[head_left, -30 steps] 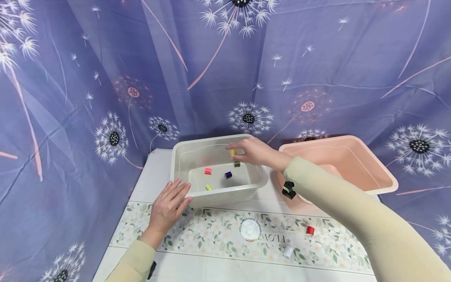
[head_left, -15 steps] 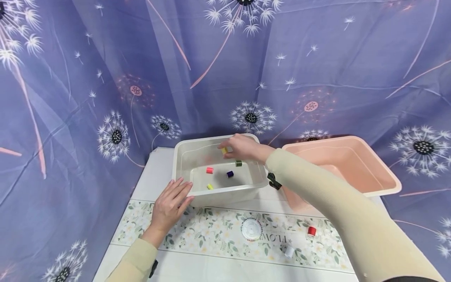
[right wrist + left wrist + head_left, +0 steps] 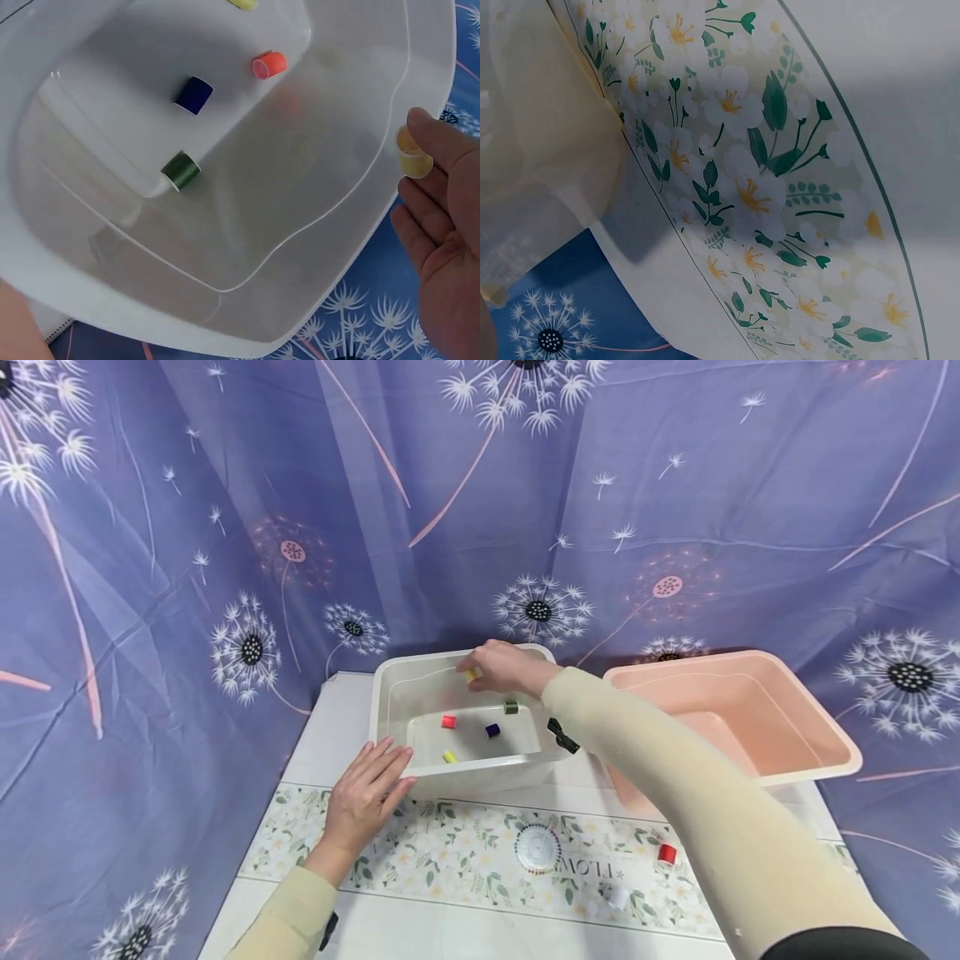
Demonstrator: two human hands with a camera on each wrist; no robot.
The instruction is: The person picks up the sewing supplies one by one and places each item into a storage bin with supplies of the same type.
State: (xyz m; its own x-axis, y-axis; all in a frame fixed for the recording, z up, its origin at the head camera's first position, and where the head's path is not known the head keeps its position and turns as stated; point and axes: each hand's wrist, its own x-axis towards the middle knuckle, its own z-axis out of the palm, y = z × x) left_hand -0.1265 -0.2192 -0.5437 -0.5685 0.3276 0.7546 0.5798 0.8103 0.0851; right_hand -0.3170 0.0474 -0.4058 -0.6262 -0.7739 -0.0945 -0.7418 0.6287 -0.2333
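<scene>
Between the thumb and fingers of my right hand (image 3: 501,665) is a yellow thread spool (image 3: 413,152), held above the far side of the off-white basin (image 3: 465,770). On the basin floor lie a dark green spool (image 3: 181,171), a navy spool (image 3: 194,95), a coral-red spool (image 3: 269,65) and a small bright yellow piece (image 3: 450,757), whose kind is unclear. My left hand (image 3: 365,789) rests with extended fingers on the basin's near left rim. The left wrist view shows mostly floral tabletop and part of the basin wall.
An empty-looking peach basin (image 3: 757,714) stands to the right, partly behind my right forearm. Nearer on the table are a round pin wheel (image 3: 537,849), a red spool (image 3: 667,854) and a white spool (image 3: 618,896). A dandelion-print curtain (image 3: 420,460) hangs behind.
My right hand has moved left and slightly back over the off-white basin, carrying the yellow spool. The left hand stays at the rim, and the spools on the floor lie as before.
</scene>
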